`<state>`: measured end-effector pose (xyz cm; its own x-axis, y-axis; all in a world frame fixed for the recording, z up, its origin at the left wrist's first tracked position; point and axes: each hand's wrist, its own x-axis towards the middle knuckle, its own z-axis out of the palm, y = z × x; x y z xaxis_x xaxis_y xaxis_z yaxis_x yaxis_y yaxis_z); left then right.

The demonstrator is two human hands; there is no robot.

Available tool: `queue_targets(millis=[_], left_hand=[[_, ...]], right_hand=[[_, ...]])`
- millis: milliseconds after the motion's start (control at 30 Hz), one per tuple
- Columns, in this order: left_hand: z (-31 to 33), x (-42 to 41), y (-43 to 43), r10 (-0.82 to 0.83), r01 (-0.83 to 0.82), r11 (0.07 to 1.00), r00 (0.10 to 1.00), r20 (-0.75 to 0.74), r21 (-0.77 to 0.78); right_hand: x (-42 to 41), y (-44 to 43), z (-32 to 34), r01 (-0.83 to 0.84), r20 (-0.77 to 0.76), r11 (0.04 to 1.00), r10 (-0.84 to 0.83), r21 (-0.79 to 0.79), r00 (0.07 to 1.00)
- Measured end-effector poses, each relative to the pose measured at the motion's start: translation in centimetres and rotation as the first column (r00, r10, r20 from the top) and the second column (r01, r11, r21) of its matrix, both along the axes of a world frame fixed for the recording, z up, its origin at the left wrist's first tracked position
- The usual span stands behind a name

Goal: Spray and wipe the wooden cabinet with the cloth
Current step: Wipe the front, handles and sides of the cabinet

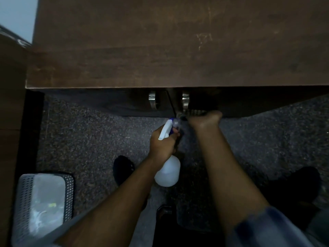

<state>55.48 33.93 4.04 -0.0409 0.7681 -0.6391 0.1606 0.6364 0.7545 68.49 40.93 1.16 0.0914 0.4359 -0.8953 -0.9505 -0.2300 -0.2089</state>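
The dark wooden cabinet (160, 50) fills the upper half of the view; I look down on its top, with the shadowed front and two metal handles (152, 100) below its edge. My left hand (162, 143) grips a white spray bottle (168, 171) by the neck, its nozzle aimed at the cabinet front. My right hand (204, 119) presses a dark cloth (195, 112) against the right door beside the right handle (185, 101). Most of the cloth is hidden by the hand and the shadow.
Speckled grey carpet (89, 136) covers the floor. A mesh waste bin (42, 202) with a plastic liner stands at the lower left. Wooden furniture (10, 104) runs down the left edge. My dark shoes (123, 169) are on the carpet.
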Motion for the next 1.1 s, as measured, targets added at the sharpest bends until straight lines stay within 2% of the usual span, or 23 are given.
queue_targets(millis=[100, 133, 167, 233, 333, 400, 433, 467, 500, 533, 567, 600, 633, 667, 733, 767, 800, 867, 900, 933, 967, 1067, 1100], left_hand=[[0.4, -0.7, -0.5, -0.044, 0.043, 0.999, 0.998, -0.036, -0.024], [1.0, -0.7, -0.6, -0.039, 0.039, 0.999, 0.998, -0.043, -0.01], [1.2, -0.8, -0.5, -0.024, 0.024, 1.0, 0.998, -0.055, -0.001], [1.3, -1.2, -0.6, 0.025, -0.023, 1.0, 0.996, -0.088, 0.018], [1.8, -1.3, -1.1, 0.046, -0.043, 0.999, 0.994, -0.098, 0.028], [1.8, -1.3, -1.6, 0.043, -0.041, 0.999, 0.994, -0.103, 0.017], [1.8, -1.3, -1.8, 0.043, -0.041, 0.999, 0.994, -0.101, 0.019], [2.0, -1.2, -2.0, 0.043, -0.04, 0.999, 0.994, -0.1, 0.024], [2.2, -1.0, -2.1, 0.037, -0.035, 0.999, 0.995, -0.097, 0.029], [2.5, -0.9, -2.1, 0.024, -0.021, 0.999, 0.995, -0.098, 0.026], [2.8, -0.8, -2.2, 0.011, -0.01, 1.0, 0.996, -0.093, 0.015], [3.2, -0.7, -2.2, -0.008, 0.008, 1.0, 0.997, -0.081, 0.003], [3.5, -0.5, -2.3, -0.034, 0.034, 0.999, 0.997, -0.069, -0.006], [4.0, -0.1, -2.3, -0.07, 0.069, 0.998, 0.996, -0.057, -0.007], [5.0, 0.9, -2.1, -0.153, 0.153, 0.988, 0.988, -0.036, 0.003], [5.5, 1.4, -1.8, -0.182, 0.183, 0.983, 0.983, -0.024, 0.021], [6.2, 2.0, -1.5, -0.193, 0.194, 0.98, 0.981, -0.017, 0.036], [7.3, 2.8, -1.0, -0.164, 0.165, 0.985, 0.986, -0.014, 0.048], [7.7, 3.0, -0.8, -0.136, 0.136, 0.99, 0.991, -0.011, 0.047], [8.0, 3.1, -0.8, -0.107, 0.107, 0.993, 0.994, -0.001, 0.045], [8.0, 3.1, -0.8, -0.078, 0.077, 0.996, 0.997, 0.012, 0.044], [7.7, 2.2, -1.3, 0.013, -0.013, 0.999, 1.0, 0.008, 0.036], [7.4, 1.8, -1.5, 0.027, -0.027, 0.999, 1.0, -0.005, 0.04]], right_hand=[[-1.6, 0.0, 0.1, 0.037, 0.026, 0.995, -0.034, -0.09, 0.999], [-2.3, 0.2, 0.3, -0.01, 0.005, 0.992, 0.011, -0.123, 1.0], [-2.7, 0.3, 0.1, -0.059, 0.083, 0.979, 0.076, -0.195, 0.994], [-2.1, 0.5, 0.7, -0.054, 0.011, 0.992, 0.056, -0.112, 0.998], [-0.8, 0.2, 2.4, 0.166, -0.092, 0.986, -0.166, -0.005, 0.982], [-1.5, -0.1, 2.1, 0.111, -0.041, 0.993, -0.112, -0.039, 0.993], [-2.6, -0.5, 2.1, 0.073, -0.065, 0.997, -0.072, 0.016, 0.995], [-3.5, -0.7, 2.5, -0.039, 0.024, 0.999, 0.04, -0.037, 0.999], [-3.3, -0.7, 2.3, -0.063, 0.031, 0.989, 0.068, -0.136, 0.997], [-2.9, -1.0, 2.9, -0.095, 0.067, 0.992, 0.101, -0.083, 0.993], [-2.0, -1.2, 4.0, -0.134, 0.236, 0.986, 0.155, -0.102, 0.959], [-0.6, -1.2, 5.2, -0.149, 0.368, 0.967, 0.218, -0.208, 0.904], [0.7, -1.3, 5.4, -0.069, 0.362, 0.987, 0.117, -0.142, 0.925], [2.2, -1.7, 6.3, 0.123, 0.301, 0.991, -0.101, -0.054, 0.948], [4.8, -1.7, 7.7, 0.263, 0.057, 0.962, -0.267, 0.079, 0.962], [5.3, -1.7, 8.5, 0.204, 0.053, 0.976, -0.208, 0.077, 0.977], [4.8, -2.2, 8.6, 0.115, 0.127, 0.989, -0.126, 0.089, 0.984], [3.4, -2.0, 8.9, -0.1, 0.315, 0.989, 0.128, -0.105, 0.94], [3.1, -1.7, 9.2, -0.151, 0.278, 0.979, 0.186, -0.14, 0.943], [3.1, -1.6, 10.1, -0.16, 0.264, 0.981, 0.184, -0.111, 0.947], [3.4, -1.3, 11.0, -0.14, 0.317, 0.977, 0.185, -0.159, 0.93], [3.5, -1.2, 11.6, -0.038, 0.275, 0.994, 0.066, -0.105, 0.959], [3.2, -1.7, 10.8, 0.029, 0.164, 1.0, -0.027, -0.01, 0.986]])
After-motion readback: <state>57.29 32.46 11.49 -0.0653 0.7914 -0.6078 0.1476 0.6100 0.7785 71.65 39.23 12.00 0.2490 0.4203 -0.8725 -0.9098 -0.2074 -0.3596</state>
